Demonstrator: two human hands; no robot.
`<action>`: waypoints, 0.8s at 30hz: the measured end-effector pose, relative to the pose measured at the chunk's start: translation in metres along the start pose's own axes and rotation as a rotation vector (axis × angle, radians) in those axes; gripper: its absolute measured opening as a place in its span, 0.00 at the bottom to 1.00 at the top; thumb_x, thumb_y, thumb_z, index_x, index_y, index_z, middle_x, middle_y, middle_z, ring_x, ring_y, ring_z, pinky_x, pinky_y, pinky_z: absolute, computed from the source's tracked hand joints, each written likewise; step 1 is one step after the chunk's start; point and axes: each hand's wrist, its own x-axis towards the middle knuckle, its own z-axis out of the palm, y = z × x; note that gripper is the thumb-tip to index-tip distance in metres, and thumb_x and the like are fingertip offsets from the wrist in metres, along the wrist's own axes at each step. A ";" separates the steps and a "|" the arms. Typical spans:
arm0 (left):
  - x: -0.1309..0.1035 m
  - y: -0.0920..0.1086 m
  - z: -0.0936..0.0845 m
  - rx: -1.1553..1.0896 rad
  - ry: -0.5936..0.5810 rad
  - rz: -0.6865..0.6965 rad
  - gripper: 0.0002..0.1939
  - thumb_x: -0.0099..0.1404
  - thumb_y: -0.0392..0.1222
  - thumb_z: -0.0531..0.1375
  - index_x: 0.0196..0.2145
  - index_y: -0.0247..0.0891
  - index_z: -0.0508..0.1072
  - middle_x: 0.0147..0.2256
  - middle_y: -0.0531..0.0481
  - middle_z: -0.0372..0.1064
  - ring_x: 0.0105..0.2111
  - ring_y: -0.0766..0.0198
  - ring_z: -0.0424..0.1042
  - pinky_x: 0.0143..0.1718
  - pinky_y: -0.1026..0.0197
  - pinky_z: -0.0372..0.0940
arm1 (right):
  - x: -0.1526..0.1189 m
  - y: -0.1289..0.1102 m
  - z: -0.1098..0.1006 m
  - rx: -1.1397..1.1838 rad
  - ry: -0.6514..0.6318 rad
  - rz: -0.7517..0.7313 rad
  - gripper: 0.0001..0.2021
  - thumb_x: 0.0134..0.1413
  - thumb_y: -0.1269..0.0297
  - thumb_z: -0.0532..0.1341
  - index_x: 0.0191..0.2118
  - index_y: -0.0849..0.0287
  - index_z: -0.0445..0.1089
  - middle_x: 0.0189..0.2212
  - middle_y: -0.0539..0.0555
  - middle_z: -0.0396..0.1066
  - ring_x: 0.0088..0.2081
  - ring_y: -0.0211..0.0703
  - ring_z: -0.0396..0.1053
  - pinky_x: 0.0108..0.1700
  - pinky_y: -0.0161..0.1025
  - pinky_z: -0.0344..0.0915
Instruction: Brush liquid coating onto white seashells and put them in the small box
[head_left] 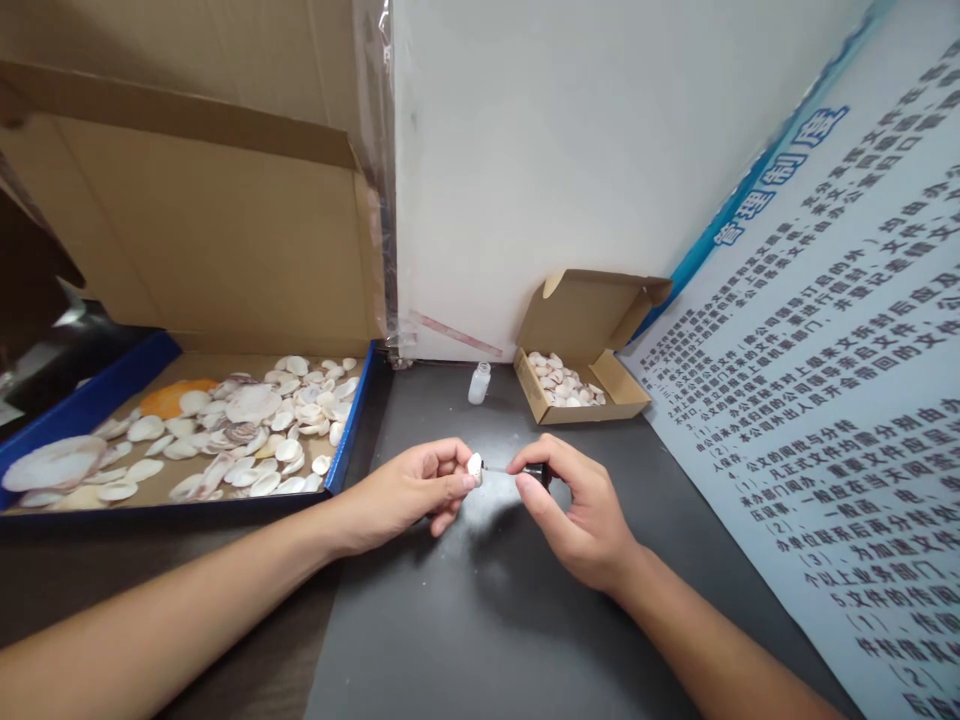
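Note:
My left hand (424,490) pinches a small white seashell (475,467) between thumb and fingers over the dark tabletop. From the right, my right hand (574,510) grips the black cap of a small brush (534,472). Its thin stem points left, and the tip reaches the shell's face or lies right beside it. Behind the hands stands a small translucent bottle (479,384), upright and without a cap. My fingers partly cover both the shell and the cap.
At the left, a large blue-edged box (351,425) holds many shells, its cardboard lid raised. A smaller cardboard box (628,400) with shells stands open at the back right. A white panel (600,140) rises behind, and a printed poster (825,400) leans along the right.

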 end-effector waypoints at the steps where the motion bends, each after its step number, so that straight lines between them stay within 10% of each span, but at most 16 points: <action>1: 0.000 0.000 0.000 0.005 0.003 0.002 0.18 0.61 0.55 0.63 0.34 0.38 0.63 0.22 0.61 0.59 0.18 0.74 0.58 0.20 0.68 0.49 | 0.000 0.000 0.000 0.005 0.003 -0.003 0.04 0.60 0.68 0.56 0.35 0.56 0.68 0.26 0.49 0.66 0.26 0.38 0.63 0.28 0.35 0.62; 24: -0.002 0.003 0.000 0.061 -0.021 0.023 0.16 0.65 0.52 0.61 0.34 0.39 0.61 0.21 0.62 0.56 0.18 0.75 0.57 0.22 0.67 0.49 | 0.001 0.000 0.000 -0.042 0.069 0.025 0.05 0.60 0.69 0.55 0.34 0.56 0.67 0.27 0.49 0.69 0.25 0.37 0.63 0.29 0.35 0.62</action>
